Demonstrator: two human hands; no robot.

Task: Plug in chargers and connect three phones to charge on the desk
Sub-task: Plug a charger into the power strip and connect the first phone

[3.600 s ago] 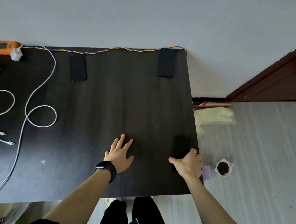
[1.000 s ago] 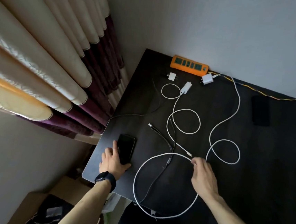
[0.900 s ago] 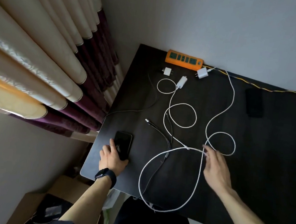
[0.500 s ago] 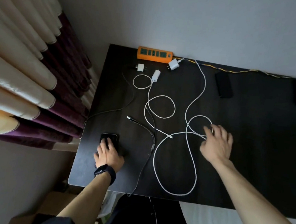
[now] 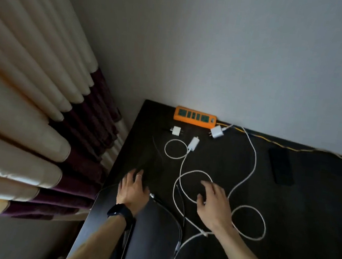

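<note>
Your left hand [image 5: 133, 190] has moved off the near-left corner of the desk [image 5: 305, 205] and slid forward, fingers spread. Too blurred to tell whether the phone is still under it. Your right hand [image 5: 213, 204] has come off the long white cable's loop [image 5: 264, 226], which now lies just right of your wrist. It now rests on the middle white cable's loop [image 5: 195, 171].

Curtains [image 5: 23, 94] flank a grey wall [image 5: 236, 52]
Cream pleated folds end in dark purple bands, hanging left of the plain wall.
</note>
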